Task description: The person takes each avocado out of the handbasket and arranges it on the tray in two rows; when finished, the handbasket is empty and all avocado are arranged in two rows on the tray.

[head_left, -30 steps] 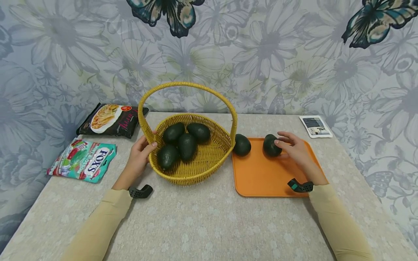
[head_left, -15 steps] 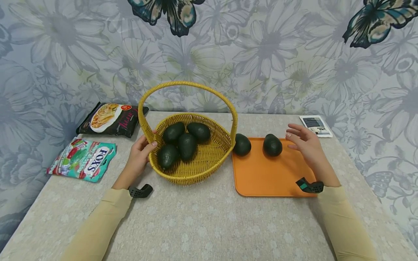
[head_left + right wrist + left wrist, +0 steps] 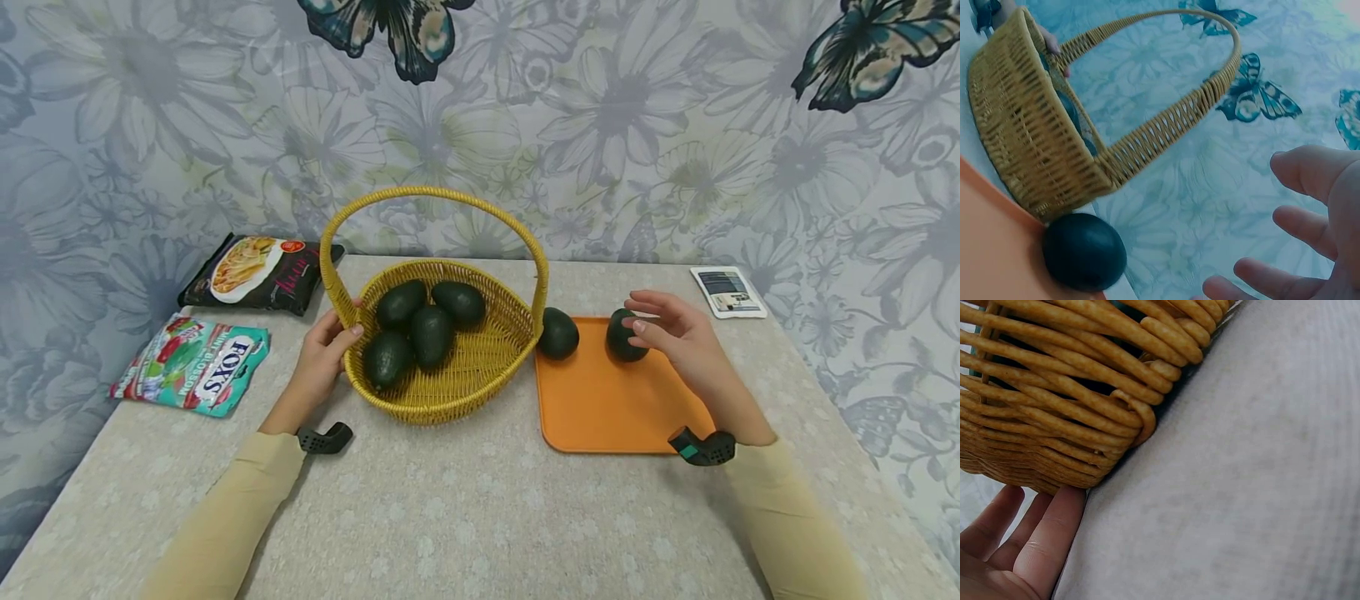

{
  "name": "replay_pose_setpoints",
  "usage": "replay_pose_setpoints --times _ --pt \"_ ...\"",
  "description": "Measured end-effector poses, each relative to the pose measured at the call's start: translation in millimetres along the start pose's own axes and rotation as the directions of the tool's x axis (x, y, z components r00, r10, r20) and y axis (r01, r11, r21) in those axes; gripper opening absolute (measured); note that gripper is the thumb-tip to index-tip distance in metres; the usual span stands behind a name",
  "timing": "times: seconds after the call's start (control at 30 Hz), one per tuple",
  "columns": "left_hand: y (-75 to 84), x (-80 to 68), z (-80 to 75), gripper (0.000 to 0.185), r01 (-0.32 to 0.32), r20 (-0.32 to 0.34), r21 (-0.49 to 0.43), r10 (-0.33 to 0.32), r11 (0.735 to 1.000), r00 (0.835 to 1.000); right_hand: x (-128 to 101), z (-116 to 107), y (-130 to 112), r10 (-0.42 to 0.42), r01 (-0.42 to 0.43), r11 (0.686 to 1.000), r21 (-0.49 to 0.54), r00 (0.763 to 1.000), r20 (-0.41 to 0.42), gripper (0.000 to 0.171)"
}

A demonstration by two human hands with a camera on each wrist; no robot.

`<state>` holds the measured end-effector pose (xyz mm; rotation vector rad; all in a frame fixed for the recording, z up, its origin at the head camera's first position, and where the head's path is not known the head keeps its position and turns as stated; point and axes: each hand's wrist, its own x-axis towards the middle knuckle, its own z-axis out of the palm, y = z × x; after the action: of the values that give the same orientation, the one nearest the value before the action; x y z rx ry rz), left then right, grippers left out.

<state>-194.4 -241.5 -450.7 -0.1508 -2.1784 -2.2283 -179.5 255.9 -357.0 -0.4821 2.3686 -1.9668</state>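
A yellow wicker basket with a tall handle holds several dark green avocados. My left hand grips its left side, thumb over the rim by the handle's foot; in the left wrist view the fingers lie against the outer weave. Two more avocados are at the orange tray: one right beside the basket, the other farther right. My right hand hovers at that farther one, its fingers spread and partly covering it. Nothing is between those fingers in the right wrist view.
The orange tray lies right of the basket. A black food bag and a teal FOX'S sweets bag lie at the left. Toward the back right is a white card-like item. A flowered wall rises behind the table.
My right hand drew away rightward from the farther avocado, then came back left over it. That avocado stayed on the tray. My left hand and the basket have kept their places.
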Motion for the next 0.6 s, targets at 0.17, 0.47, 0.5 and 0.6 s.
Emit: replay_pose_setpoints --times 0.17,0.47,0.5,0.6 --pt "0.3 -1.1 -1.0 0.053 0.001 -0.007 0.008 -0.001 1.000 1.000 0 18 -11 0.069 -0.063 0.995 -0.080 0.995 0.070 0.040" --pt "0.7 -0.1 -0.3 0.053 0.014 0.000 0.001 -0.014 1.000 1.000 11 62 -24 0.036 0.010 0.986 -0.168 0.962 0.271 0.046" --pt "0.8 0.0 -0.1 0.052 0.014 -0.001 0.002 -0.014 1.000 1.000 13 67 -25 0.019 0.029 0.986 -0.162 0.958 0.286 0.046" --pt "0.8 0.4 0.2 0.053 0.016 -0.002 0.018 -0.016 1.000 1.000 17 81 -28 0.010 0.038 0.989 -0.146 0.948 0.317 0.047"
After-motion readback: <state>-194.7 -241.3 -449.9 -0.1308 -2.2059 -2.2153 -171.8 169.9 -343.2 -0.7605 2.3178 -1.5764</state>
